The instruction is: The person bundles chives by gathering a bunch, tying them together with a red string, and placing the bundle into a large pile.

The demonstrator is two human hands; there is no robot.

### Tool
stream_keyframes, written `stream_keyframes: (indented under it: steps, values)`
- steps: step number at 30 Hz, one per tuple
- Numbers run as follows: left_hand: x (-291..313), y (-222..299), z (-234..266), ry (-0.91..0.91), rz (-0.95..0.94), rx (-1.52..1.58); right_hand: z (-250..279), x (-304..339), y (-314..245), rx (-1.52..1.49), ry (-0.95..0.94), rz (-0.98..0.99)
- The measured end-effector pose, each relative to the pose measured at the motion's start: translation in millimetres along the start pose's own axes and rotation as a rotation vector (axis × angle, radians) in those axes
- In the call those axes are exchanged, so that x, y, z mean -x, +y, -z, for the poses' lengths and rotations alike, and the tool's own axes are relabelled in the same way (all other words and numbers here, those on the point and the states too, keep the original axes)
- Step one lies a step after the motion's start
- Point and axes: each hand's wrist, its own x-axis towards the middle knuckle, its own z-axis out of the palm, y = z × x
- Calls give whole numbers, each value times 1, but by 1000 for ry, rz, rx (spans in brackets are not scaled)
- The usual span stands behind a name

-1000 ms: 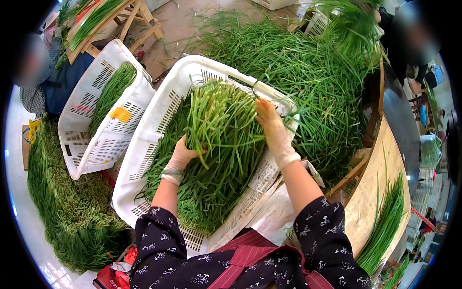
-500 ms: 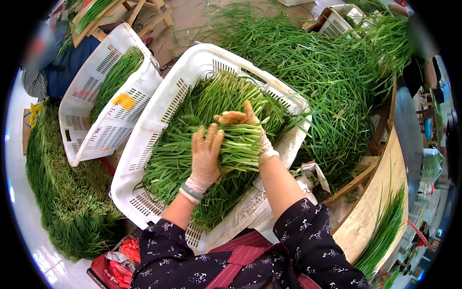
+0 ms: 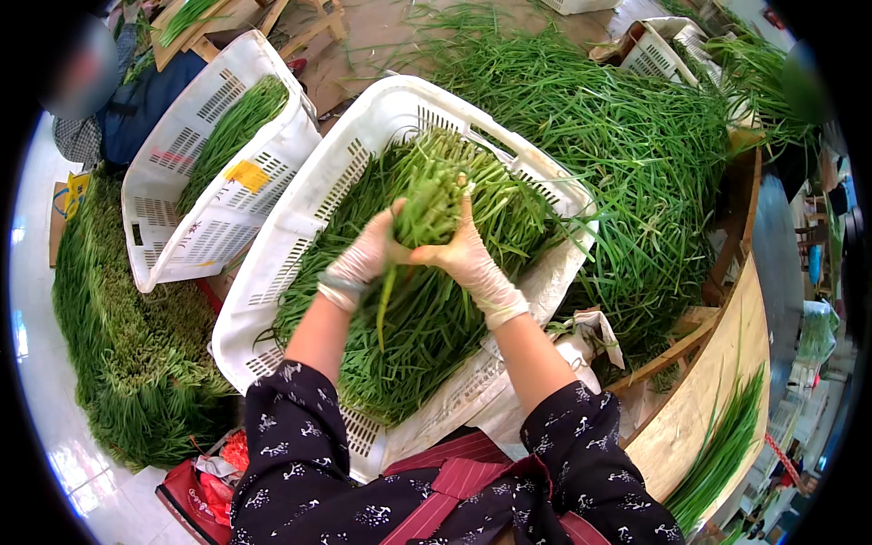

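My left hand (image 3: 371,252) and my right hand (image 3: 463,257), both in thin pale gloves, are wrapped round a bunch of garlic chives (image 3: 434,204) from its two sides. The pale cut ends of the bunch point up and away from me, and my thumbs meet at the near side. One loose green blade hangs down below my left hand. Beneath, a large white slotted plastic crate (image 3: 263,304) is filled with more chives (image 3: 400,354), their pale stems toward the far side and their leaves toward me.
Left of the crate stands a second white crate (image 3: 204,222) with chives inside. A long stack of chives (image 3: 136,363) lies at far left, near a red bag (image 3: 195,500). Loose chives (image 3: 599,154) form a big heap beyond right. A wooden board (image 3: 704,386) holds a bunch at right. Another person sits upper left.
The bunch has turned from lying crosswise to standing with its cut ends up. My left hand has moved from lying over it to gripping its side; my right hand has shifted slightly down.
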Motion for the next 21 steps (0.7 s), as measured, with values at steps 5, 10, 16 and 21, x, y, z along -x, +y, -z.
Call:
stream_keyframes:
  steps: [5, 10, 16, 21]
  values:
    - [17, -35, -67, 488, -567, -1108, -9, 10, 1, -256, 113, 120]
    - [36, -47, -116, 546, -538, -1496, 3, 42, -26, -366, 370, -57]
    - [83, -12, -120, 0, -480, -1204, 55, 83, -59, -433, 475, -34]
    - [122, -33, -60, -10, -110, -1374, 78, 120, -114, -434, 561, 115]
